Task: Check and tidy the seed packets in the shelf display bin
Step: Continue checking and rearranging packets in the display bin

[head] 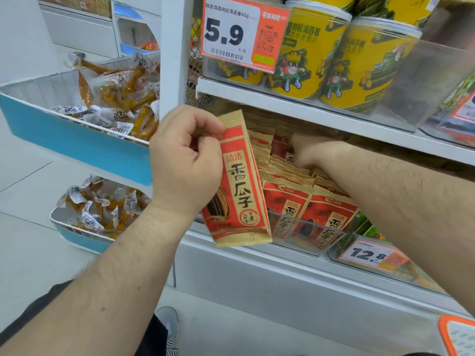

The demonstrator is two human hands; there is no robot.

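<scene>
A clear shelf bin (pixel 331 233) holds rows of upright red-and-tan seed packets (pixel 288 201). The left hand (pixel 185 160) pinches one packet (pixel 239 181) by its upper edge, tilted in front of the bin. The right hand (pixel 305 150), blurred, reaches among the packets; its grip cannot be told.

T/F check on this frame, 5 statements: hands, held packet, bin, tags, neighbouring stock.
1. The left hand holds a seed packet in front of the shelf. True.
2. The right hand rests on the floor. False: it reaches into the display bin among the packets.
3. The tag above the bin reads 5.9. True.
4. The cans on the upper shelf are blue. False: yellow.
5. The held packet lies flat in the bin. False: it is lifted out, near upright.
</scene>
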